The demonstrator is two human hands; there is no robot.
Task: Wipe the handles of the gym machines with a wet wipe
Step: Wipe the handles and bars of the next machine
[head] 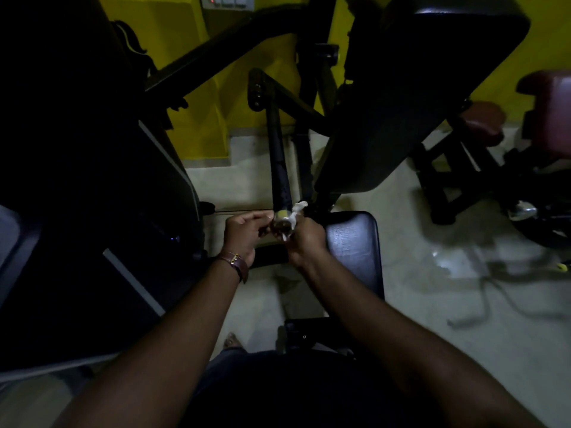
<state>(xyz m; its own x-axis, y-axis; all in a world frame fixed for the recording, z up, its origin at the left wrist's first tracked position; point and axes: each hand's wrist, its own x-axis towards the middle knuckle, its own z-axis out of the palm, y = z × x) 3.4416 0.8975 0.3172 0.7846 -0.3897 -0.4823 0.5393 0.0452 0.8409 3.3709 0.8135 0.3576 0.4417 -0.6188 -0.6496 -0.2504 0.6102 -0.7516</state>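
Observation:
A black machine handle (279, 168) runs from a pivot near the yellow wall down toward me and ends in a shiny metal cap (282, 223). My right hand (306, 239) grips a white wet wipe (297, 209) that is wrapped against the right side of that end cap. My left hand (244, 233), with a brown watch strap on the wrist, has curled fingers touching the handle's end from the left. The room is dim, so the fingertips are hard to make out.
A black padded seat (355, 242) sits just right of my hands, with a large black back pad (401, 103) above it. A dark machine (77, 180) fills the left. A maroon padded bench (543, 103) and cables (482, 291) lie on the pale floor at right.

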